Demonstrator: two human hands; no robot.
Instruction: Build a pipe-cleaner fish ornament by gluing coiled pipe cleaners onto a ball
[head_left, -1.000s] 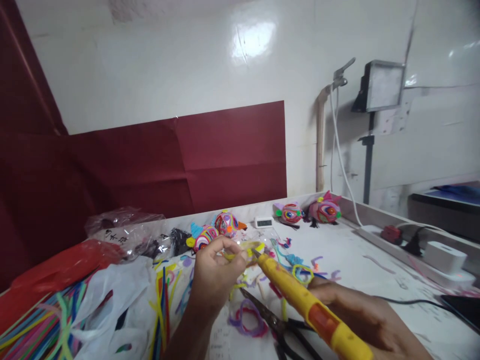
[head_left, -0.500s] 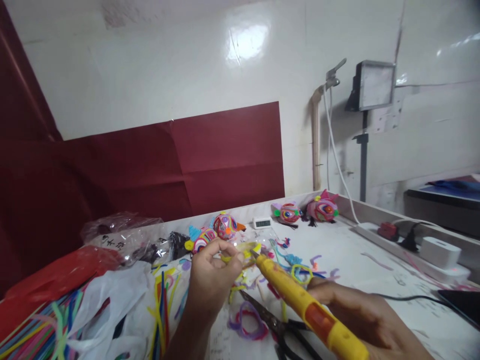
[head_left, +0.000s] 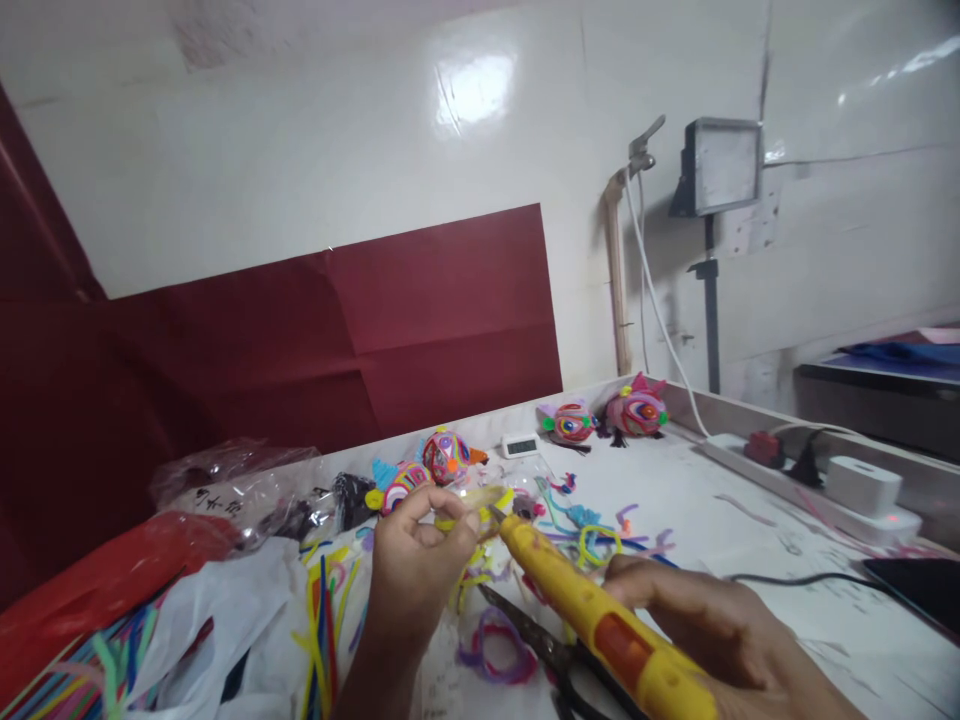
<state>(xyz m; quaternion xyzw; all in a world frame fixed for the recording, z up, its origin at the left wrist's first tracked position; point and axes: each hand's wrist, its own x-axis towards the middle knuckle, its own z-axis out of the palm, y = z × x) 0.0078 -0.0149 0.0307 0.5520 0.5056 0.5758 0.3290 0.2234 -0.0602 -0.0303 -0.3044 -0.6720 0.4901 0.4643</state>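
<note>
Left hand (head_left: 416, 560) is up over the counter (head_left: 720, 520), its fingers (head_left: 450, 525) pinching a small yellow pipe-cleaner piece (head_left: 480, 505) above the clutter. Right hand (head_left: 705, 625) is wrapped around the yellow glue gun (head_left: 592, 615), fingers curled tight on the barrel, and the nozzle tip sits right against that yellow piece.

Underneath the two hands it is crowded. Black scissors (head_left: 547, 655) lie flat on the counter directly below the gun, with a purple loop (head_left: 495, 650) just beside the blades. Loose scraps (head_left: 600, 535) in green, blue and purple are scattered beyond the nozzle. To the left, a bundle of straight pipe cleaners (head_left: 322, 620) runs toward the near edge, next to a white plastic bag (head_left: 217, 610) and a red bag (head_left: 105, 570); a clear crinkled bag (head_left: 232, 480) sits behind those.

Further back, two finished woven figures (head_left: 427, 470) stand just behind the left hand, partly hidden by its fingers. A small white digital clock (head_left: 520, 445) is near them, and two more figures (head_left: 607, 415) rest at the far edge. A power strip (head_left: 810, 480) with a white adapter lies along the right rim, a black cord (head_left: 787, 578) trailing from there toward the right hand. A lamp panel (head_left: 716, 165) stands on a pole by the wall.
</note>
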